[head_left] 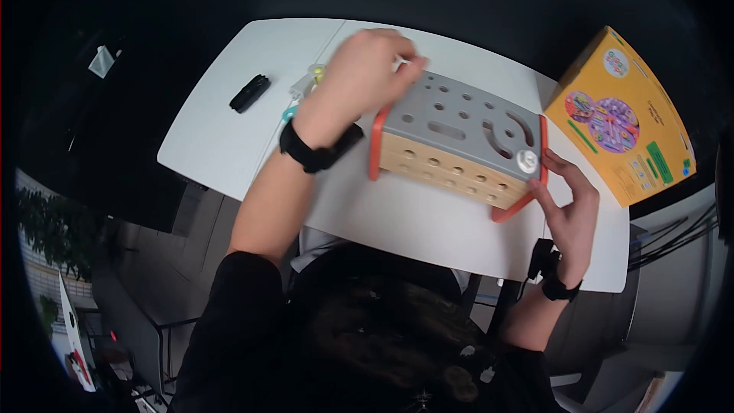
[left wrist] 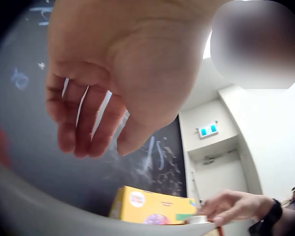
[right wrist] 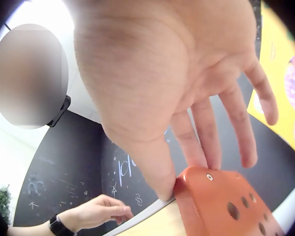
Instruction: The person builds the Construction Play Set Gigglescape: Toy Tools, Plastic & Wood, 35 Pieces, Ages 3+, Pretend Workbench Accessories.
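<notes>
A toy workbench (head_left: 451,134) with a grey top, pale wooden front and orange end panels stands on the white table. Round and curved slots pierce its top. My left hand (head_left: 367,69) is raised over its left end, a little blurred; the left wrist view shows that hand's fingers (left wrist: 91,123) loosely extended with nothing in them. At the other end, my right hand (head_left: 569,195) grips the orange end panel (right wrist: 226,196), thumb at the front corner and fingertips against its upper edge. Near that thumb, a whitish round knob (head_left: 527,160) sits on the grey top.
To the right, a yellow box (head_left: 619,122) with printed pictures stands tilted. A black object (head_left: 250,93) lies on the table's left part (head_left: 206,130). Small teal, white and yellow pieces (head_left: 289,112) show partly behind my left forearm. A dark chalkboard wall (left wrist: 29,113) rises behind.
</notes>
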The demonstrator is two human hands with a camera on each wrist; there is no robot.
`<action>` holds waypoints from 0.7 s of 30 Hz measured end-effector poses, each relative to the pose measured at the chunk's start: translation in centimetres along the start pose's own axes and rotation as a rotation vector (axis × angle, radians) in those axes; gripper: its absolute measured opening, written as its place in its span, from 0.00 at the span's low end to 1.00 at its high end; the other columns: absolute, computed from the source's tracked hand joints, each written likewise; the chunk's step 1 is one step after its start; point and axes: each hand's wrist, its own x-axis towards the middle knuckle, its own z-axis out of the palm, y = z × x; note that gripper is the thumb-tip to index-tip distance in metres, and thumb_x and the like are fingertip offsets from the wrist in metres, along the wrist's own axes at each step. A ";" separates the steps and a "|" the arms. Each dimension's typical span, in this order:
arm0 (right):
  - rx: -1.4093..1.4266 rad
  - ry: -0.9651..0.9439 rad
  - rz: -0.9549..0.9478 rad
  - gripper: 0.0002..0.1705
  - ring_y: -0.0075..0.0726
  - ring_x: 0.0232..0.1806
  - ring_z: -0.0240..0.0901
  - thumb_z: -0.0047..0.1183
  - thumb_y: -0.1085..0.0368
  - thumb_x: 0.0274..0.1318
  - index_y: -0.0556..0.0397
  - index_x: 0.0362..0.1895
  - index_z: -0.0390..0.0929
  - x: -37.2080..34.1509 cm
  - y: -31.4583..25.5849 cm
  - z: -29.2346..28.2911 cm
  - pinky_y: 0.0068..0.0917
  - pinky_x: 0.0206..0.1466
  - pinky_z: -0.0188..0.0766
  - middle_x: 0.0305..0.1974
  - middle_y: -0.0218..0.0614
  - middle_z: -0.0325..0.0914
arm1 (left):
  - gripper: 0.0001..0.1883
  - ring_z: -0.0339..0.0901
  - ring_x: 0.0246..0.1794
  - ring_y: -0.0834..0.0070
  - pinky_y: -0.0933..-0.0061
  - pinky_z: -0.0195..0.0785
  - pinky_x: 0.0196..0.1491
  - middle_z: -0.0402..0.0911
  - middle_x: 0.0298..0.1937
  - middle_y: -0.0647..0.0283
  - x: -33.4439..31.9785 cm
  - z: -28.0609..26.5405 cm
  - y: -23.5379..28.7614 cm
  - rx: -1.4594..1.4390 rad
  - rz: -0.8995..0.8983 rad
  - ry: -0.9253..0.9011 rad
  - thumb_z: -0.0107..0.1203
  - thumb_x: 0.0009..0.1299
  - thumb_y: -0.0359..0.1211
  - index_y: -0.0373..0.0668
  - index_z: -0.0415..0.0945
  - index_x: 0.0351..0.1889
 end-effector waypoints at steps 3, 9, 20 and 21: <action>-0.003 -0.002 0.024 0.20 0.48 0.55 0.83 0.70 0.64 0.51 0.62 0.47 0.84 -0.2 0.4 0.0 0.37 0.62 0.74 0.52 0.48 0.85 | 0.12 0.85 0.36 0.56 0.61 0.78 0.44 0.87 0.35 0.52 -2.0 -1.5 -7.0 0.138 -0.157 -0.097 0.61 0.68 0.38 0.38 0.87 0.34; -0.005 0.012 0.021 0.20 0.49 0.56 0.82 0.70 0.66 0.51 0.64 0.47 0.84 -0.2 0.0 0.1 0.37 0.62 0.73 0.51 0.49 0.85 | 0.10 0.85 0.37 0.61 0.65 0.77 0.44 0.88 0.36 0.54 -6.0 -2.2 -12.4 0.314 -0.498 -0.461 0.65 0.66 0.36 0.40 0.88 0.39; -0.009 -0.064 -0.082 0.27 0.52 0.60 0.79 0.72 0.69 0.44 0.60 0.52 0.82 -0.2 0.5 -0.6 0.39 0.63 0.73 0.54 0.47 0.83 | 0.10 0.84 0.43 0.59 0.62 0.77 0.49 0.87 0.38 0.54 -8.9 -0.4 -16.4 0.314 -0.388 -0.539 0.66 0.59 0.30 0.41 0.87 0.38; -0.026 -0.062 -0.076 0.27 0.52 0.60 0.79 0.72 0.69 0.44 0.60 0.52 0.82 -0.2 0.5 -1.0 0.39 0.63 0.73 0.54 0.47 0.83 | 0.10 0.84 0.43 0.59 0.62 0.77 0.49 0.87 0.38 0.54 -8.9 -0.4 -16.3 0.298 -0.379 -0.537 0.66 0.59 0.30 0.41 0.87 0.38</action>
